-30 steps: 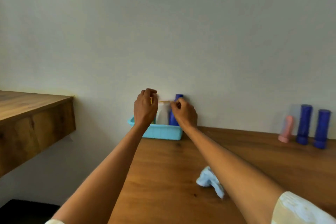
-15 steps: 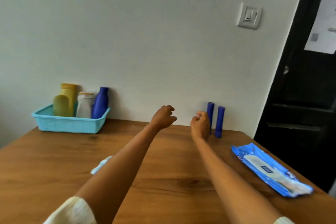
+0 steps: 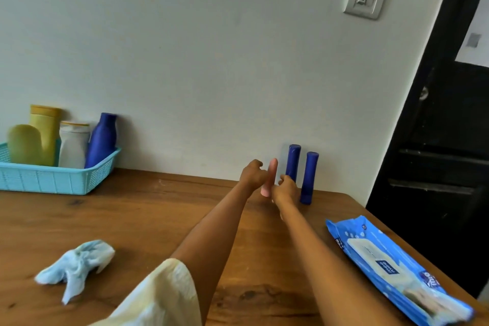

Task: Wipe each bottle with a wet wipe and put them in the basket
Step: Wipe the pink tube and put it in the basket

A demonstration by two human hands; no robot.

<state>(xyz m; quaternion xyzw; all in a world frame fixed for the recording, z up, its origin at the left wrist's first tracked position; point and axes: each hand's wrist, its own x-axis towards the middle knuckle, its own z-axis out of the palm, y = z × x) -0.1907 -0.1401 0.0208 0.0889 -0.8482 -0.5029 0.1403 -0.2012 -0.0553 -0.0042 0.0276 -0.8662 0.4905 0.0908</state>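
Both hands are extended to the far edge of the wooden table, near the wall. My left hand has its fingers curled and sits just left of the pink bottle; whether it touches the bottle I cannot tell. My right hand is also curled, low at the bottle's right side near its base, and whether it has actual hold of the bottle I cannot tell either. The pink bottle stands between the two hands, roughly upright. Just behind and to the right stand two dark blue bottles, upright and close to the wall. The turquoise basket sits well apart at the far left of the table, holding a green bottle, a yellow bottle, a white bottle and a blue bottle. A crumpled used wipe lies near my left forearm, and the blue pack of wet wipes lies flat beside my right forearm.
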